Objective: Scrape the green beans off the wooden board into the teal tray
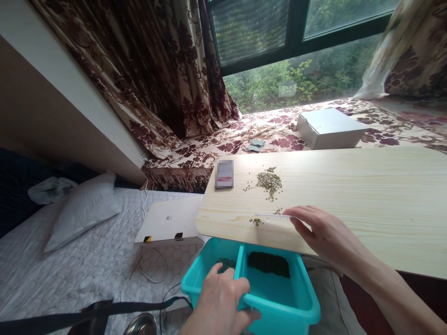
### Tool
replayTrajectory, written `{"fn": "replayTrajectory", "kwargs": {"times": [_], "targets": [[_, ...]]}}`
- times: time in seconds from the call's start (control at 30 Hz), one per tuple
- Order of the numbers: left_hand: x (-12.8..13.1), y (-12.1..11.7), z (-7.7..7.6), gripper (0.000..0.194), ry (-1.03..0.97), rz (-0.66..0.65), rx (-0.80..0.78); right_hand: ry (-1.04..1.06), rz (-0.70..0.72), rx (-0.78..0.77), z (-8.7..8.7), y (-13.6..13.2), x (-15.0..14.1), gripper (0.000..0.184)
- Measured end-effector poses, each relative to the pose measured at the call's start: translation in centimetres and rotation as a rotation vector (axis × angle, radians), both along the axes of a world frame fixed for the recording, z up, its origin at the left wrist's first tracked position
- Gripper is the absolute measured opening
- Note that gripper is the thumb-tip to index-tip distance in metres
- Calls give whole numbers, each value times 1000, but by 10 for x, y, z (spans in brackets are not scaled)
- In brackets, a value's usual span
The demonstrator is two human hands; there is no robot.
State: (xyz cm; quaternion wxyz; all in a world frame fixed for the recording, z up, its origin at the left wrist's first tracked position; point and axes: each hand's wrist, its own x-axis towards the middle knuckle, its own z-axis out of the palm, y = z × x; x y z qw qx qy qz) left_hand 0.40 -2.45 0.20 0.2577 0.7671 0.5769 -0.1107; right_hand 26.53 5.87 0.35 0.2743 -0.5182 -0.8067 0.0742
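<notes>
My left hand (223, 295) grips the near rim of a teal bin (310, 302) at its divider, the thumb outside and the fingers reaching over. The bin sits against the table's front edge. A dark heap of grains (268, 264) lies in its right compartment, and a few grains show in the left one. Over the table, my right hand (323, 230) pinches a thin white-edged card (270, 215), its exact kind unclear. Beside the card lie small clusters of greenish-brown grains (257, 221). Farther back is a larger scattered pile of grains (268, 183).
The pale wooden table (366, 200) carries a flat packet (224, 174) at its left end. Behind it, a white box (330, 128) and a folded cloth-like item (256, 145) rest on the sill. A white carton (169, 221) and cables lie on the bed; a dark strap (139, 307) crosses lower left.
</notes>
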Motion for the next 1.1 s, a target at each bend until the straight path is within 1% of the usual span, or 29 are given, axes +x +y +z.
{"fn": "replayTrajectory", "kwargs": {"times": [0.2,0.33,0.4,0.57,0.67,0.73,0.8,0.93,1.1], "targets": [[-1,1,3,25,0,-2,16,-26,33,4,6,-3,2,32],[-2,1,1,25,-5,-8,12,-25,16,27,4,0,0,32],[-3,0,0,25,-7,-9,22,-27,31,31,4,0,-2,32],[-4,-1,0,26,-18,-5,46,-10,85,41,8,-9,5,31],[-4,0,1,26,-10,-6,36,12,36,54,7,-16,12,30],[-3,1,2,25,1,-10,26,17,-22,50,3,-18,15,30],[-2,2,3,26,6,-11,25,13,-49,37,0,-19,16,30],[-2,1,5,25,4,-7,26,19,-1,0,0,-20,14,30],[-4,-1,3,25,-6,-6,44,27,-14,-13,2,-16,8,31]]}}
